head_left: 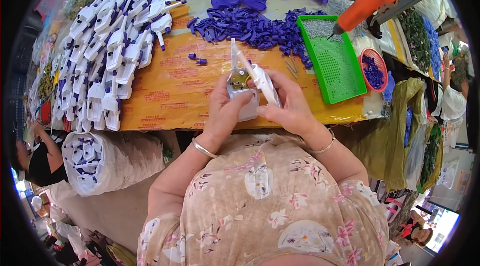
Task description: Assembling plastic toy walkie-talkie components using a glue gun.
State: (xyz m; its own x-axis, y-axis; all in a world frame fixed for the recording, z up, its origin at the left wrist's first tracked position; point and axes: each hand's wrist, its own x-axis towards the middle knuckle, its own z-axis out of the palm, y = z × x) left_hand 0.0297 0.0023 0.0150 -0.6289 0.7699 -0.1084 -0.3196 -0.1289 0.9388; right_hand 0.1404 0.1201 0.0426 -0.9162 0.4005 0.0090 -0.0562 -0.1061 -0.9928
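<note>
Holding white shell pieces (265,85), both hands (223,109); purple parts (245,25) heaped beyond, orange power tool (371,0) overhanging green tray (345,97) at right.

Both elbows are bent outward, and the left forearm (182,172) and the right forearm (341,160) rise slantwise toward each other. The left hand (223,110) is curled in a grip; its thumb (242,100) lies across toward the right, while its other fingers are mostly hidden. The right hand (294,108) is also curved in a grip, its thumb pointing to the left, its index finger arched higher. Both hands are near each other, the wrists well apart
</note>
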